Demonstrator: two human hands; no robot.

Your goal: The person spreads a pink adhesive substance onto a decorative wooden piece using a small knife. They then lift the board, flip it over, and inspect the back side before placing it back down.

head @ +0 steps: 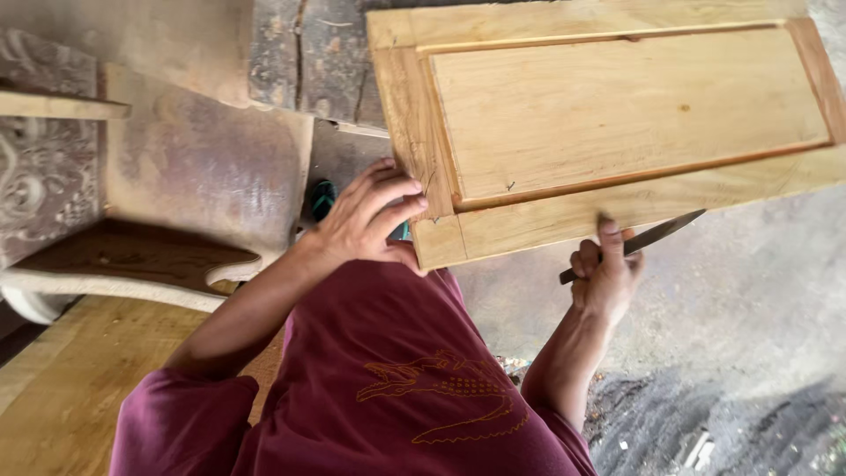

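Maroon cloth [388,388] fills the bottom of the head view, the person's own shirt with an orange line drawing on it. Above it, the left hand [366,220] rests on the near left corner of a pale wooden panel door [617,115], fingers spread flat over the frame and thumb under its edge. At the panel's lower edge the right hand [606,273] is closed around a thin dark blade [656,236], forefinger laid against the wood. Further left stands a worn, stained wooden piece [203,167].
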